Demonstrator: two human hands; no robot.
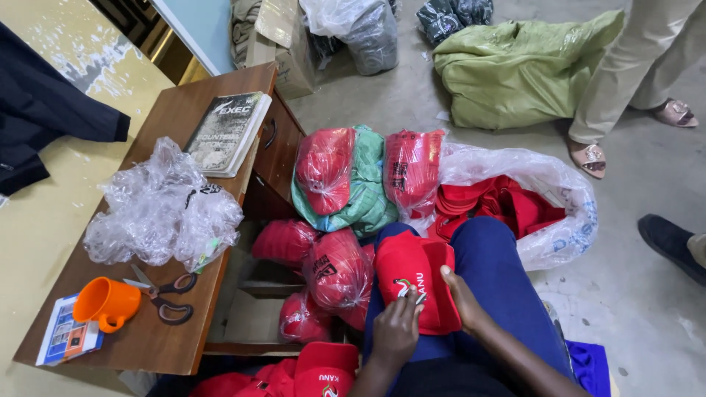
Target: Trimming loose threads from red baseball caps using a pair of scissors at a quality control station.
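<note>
Red cap (415, 283) lies on person's lap, just in front of wooden desk (158, 342). Left hand (396, 331) on cap's front panel, fingers curled, pinching small pale item at emblem — too small to identify. Right hand (462, 298) grips cap's right edge, thumb on top, fingers hidden beneath. Bagged red caps (334, 272) heaped beside desk. On desk — orange mug (107, 301), scissors (165, 294), crumpled clear plastic (162, 209), book (226, 132).

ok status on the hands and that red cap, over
Left hand and right hand both gripping the red cap on the lap. Bagged caps crowd the left side. Scissors lie untouched on the desk.
</note>
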